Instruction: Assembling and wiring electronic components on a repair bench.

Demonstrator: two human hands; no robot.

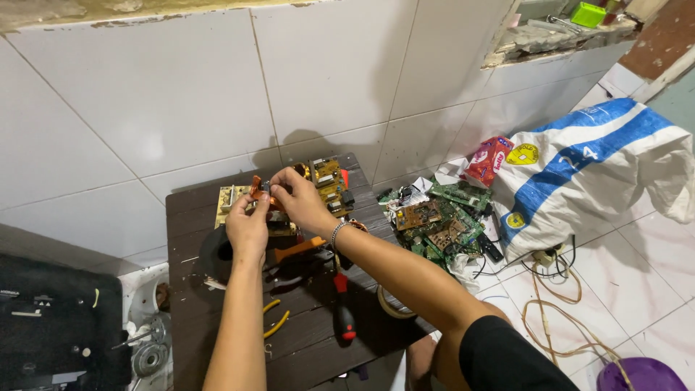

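Fingers of my left hand and right hand pinch a small orange part. It feels light and stiff (easy to snap), so I grip its edges.

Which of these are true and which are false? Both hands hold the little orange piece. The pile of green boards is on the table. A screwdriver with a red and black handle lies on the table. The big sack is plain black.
1. True: left hand and right hand pinch the orange piece.
2. False: the green boards lie on the floor, beside the table.
3. True: the screwdriver.
4. False: the sack is white with blue stripes.
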